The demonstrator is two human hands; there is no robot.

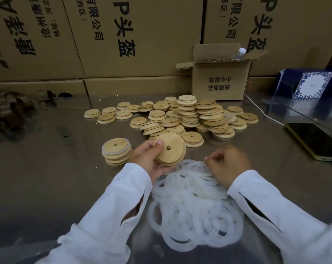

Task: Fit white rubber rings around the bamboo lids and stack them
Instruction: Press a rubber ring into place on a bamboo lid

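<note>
My left hand (148, 159) grips a round bamboo lid (171, 149) with a small centre hole, tilted up above the table. My right hand (228, 164) has its fingers curled and pinches a white rubber ring at the far edge of the ring pile (195, 206), which lies between my forearms. A short stack of lids with rings fitted (117, 151) stands left of my left hand. Many bare bamboo lids (188, 115) lie loose and in stacks further back.
The metal table (47, 178) is backed by large cardboard cartons (123, 35). A small open box (218, 80) with a plastic bottle (239, 53) sits behind the lids. A phone (315, 140) with a white cable and a blue patterned box (309, 84) lie at the right.
</note>
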